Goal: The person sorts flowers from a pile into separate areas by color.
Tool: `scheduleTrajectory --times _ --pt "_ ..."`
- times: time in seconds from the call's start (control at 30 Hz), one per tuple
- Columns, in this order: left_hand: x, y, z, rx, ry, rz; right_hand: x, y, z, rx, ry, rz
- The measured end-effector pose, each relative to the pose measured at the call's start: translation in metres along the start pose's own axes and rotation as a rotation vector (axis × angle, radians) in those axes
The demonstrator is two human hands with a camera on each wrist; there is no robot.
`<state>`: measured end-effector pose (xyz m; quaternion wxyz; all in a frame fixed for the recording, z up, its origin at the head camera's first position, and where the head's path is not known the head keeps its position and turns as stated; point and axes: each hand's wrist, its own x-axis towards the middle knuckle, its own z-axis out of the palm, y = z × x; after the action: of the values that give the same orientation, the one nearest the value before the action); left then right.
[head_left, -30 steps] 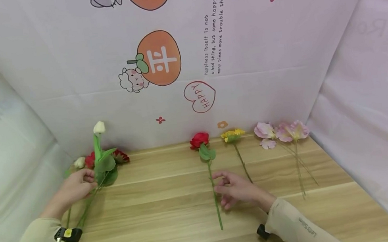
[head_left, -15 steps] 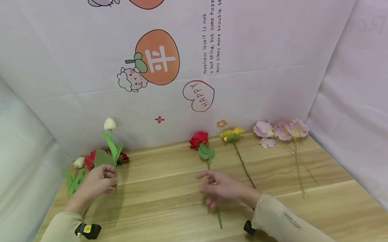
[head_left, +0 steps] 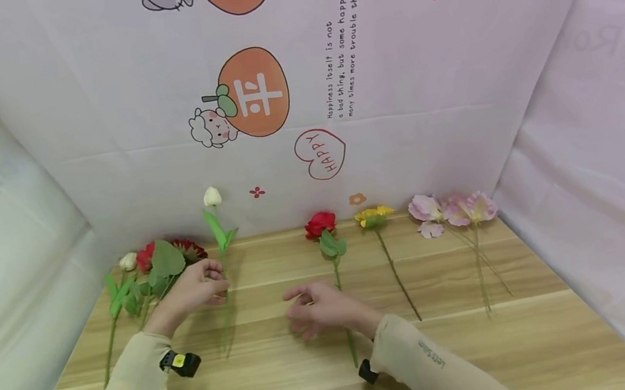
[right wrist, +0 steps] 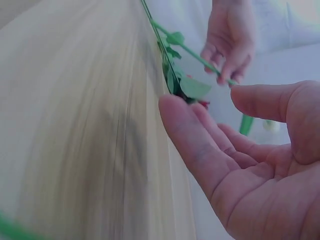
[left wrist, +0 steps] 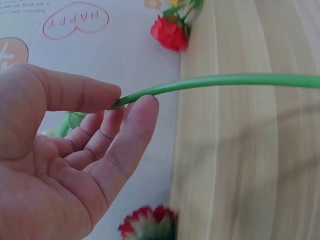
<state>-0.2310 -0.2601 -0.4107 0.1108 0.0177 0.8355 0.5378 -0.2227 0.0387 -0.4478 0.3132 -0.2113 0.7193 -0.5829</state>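
Observation:
My left hand point(head_left: 196, 290) pinches the green stem of a white tulip point(head_left: 212, 197) between thumb and index finger. In the left wrist view the stem point(left wrist: 230, 80) runs out past the fingertips, over the table. The tulip stands upright above the hand, its green leaves below the bloom. My right hand point(head_left: 325, 309) hovers over the middle of the table with thumb and fingers apart, holding nothing. Its forearm crosses the lower stem of a red rose point(head_left: 320, 225). In the right wrist view the left hand point(right wrist: 232, 37) shows beyond the right fingertips.
At the left lie another white tulip point(head_left: 128, 262), a red flower point(head_left: 146, 258) and a dark red flower point(head_left: 188, 248). A yellow flower point(head_left: 374, 216) and pale pink flowers point(head_left: 470, 210) lie to the right on the wooden table point(head_left: 481, 356). White cloth point(head_left: 401, 159) walls the back and sides.
My left hand has carried the white tulip rightward, away from the flowers at the left. The right hand has moved left, past the red rose's stem, toward the left hand.

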Motion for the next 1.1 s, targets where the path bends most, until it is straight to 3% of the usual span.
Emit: scheduleTrajectory --times 0.2,0.4,0.73,1.1 --pt "0.008 0.003 0.020 -0.117 -0.038 0.016 0.016 -0.004 0.024 0.002 -0.020 0.013" --pt "0.010 0.008 0.032 -0.179 -0.083 0.041 0.026 -0.002 0.038 0.051 -0.040 0.038" --pt "0.013 0.009 0.040 -0.186 -0.102 0.050 0.034 0.000 0.049 0.143 0.049 0.038" --pt "0.020 -0.001 0.043 -0.188 -0.075 0.027 0.032 0.001 0.059 0.146 0.033 0.003"
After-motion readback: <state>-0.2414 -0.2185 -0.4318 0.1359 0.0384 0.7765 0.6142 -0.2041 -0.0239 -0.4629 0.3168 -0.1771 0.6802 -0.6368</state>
